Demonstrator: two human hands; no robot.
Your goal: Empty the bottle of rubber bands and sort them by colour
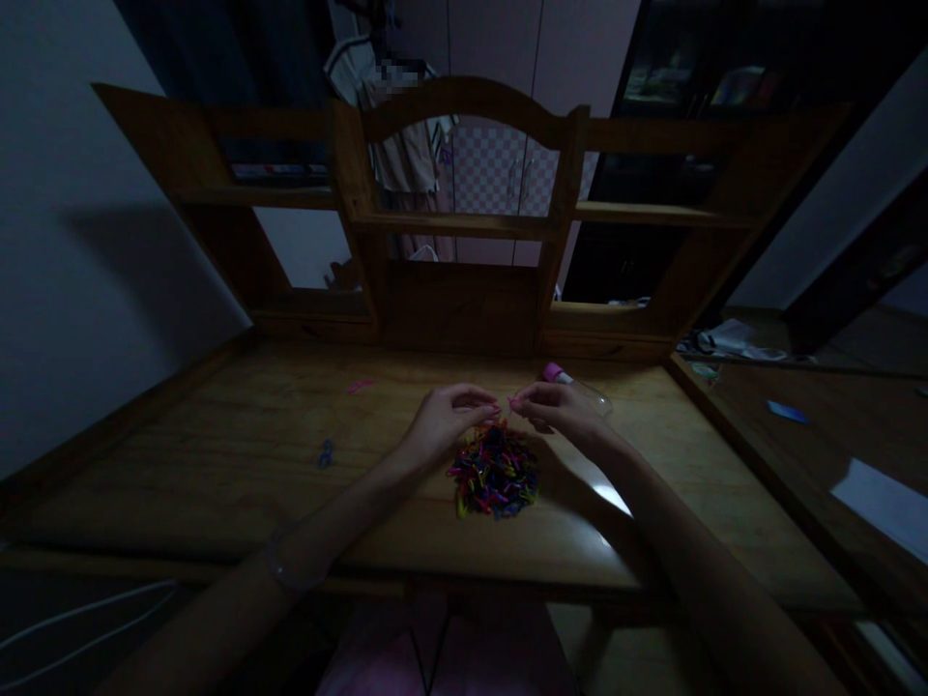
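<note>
Above a heap of small multicoloured clip-like pieces [497, 474] on the wooden desk, both hands face each other, a small gap apart. My right hand [558, 404] pinches a small pink clip-like piece [511, 402] between thumb and fingertips. My left hand [450, 418] is closed in a pinch too; what sits in its fingertips is too small and dim to make out. To the left lie a few pink pieces [361, 385] and, nearer me, a little group of blue pieces [326, 452]. A clear bottle [598, 399] with a pink cap [554, 371] lies partly behind my right hand.
A wooden shelf unit [456, 227] rises along the desk's [239, 435] back edge. At the right, a lower wooden surface holds a blue card [787, 413] and white paper [884, 505]. Clothes [402, 155] hang behind the shelves. The room is dim.
</note>
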